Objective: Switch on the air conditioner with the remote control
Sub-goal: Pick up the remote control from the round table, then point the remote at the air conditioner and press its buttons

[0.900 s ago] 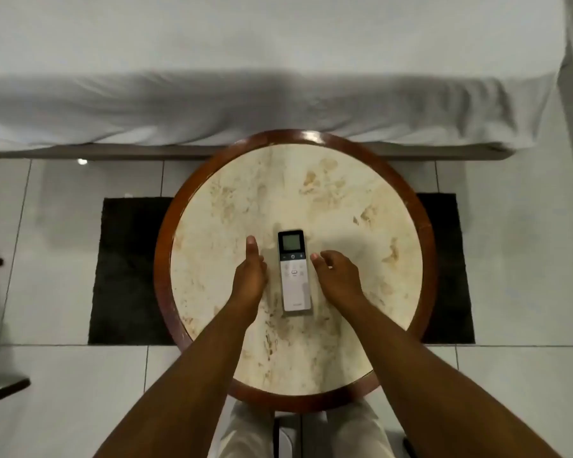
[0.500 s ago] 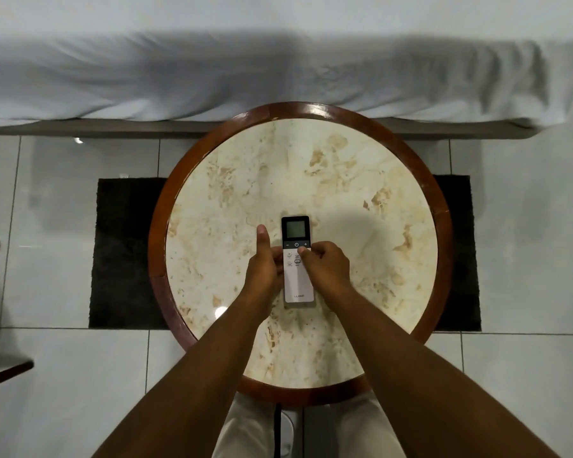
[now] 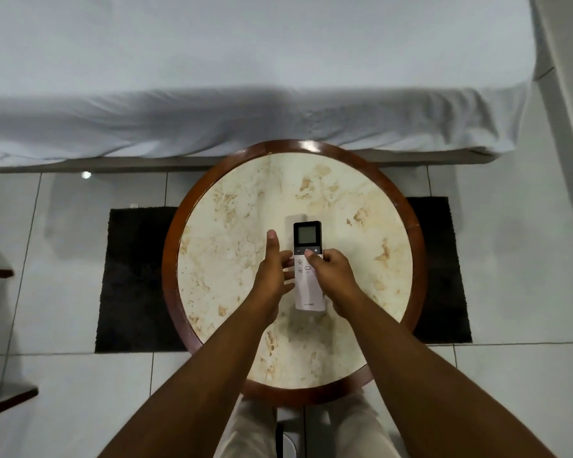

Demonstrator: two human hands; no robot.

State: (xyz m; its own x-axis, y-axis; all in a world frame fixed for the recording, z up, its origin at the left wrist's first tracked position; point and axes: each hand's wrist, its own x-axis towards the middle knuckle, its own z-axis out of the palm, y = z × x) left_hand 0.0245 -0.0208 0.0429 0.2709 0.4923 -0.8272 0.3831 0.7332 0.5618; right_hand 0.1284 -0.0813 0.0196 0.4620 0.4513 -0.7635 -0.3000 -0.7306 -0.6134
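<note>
A slim white remote control (image 3: 309, 292) with a dark top and a small grey screen is at the middle of the round marble-topped table (image 3: 232, 219). It seems raised a little, with a faint shadow on the table beyond its top end. My left hand (image 3: 272, 276) holds its left edge with the fingertips, thumb stretched forward. My right hand (image 3: 336, 276) grips its right side, and the thumb tip rests on the middle button of the dark strip under the screen. The air conditioner is out of view.
The table has a dark wooden rim (image 3: 171, 259) and stands on a black rug (image 3: 136, 279) over white floor tiles. A bed with a white sheet (image 3: 245, 120) runs across just beyond the table. Dark furniture edges (image 3: 4, 401) show at the far left. My knees are under the near rim.
Both hands have closed in from either side of the remote control and taken hold of it. My right thumb has come onto the button strip below the screen.
</note>
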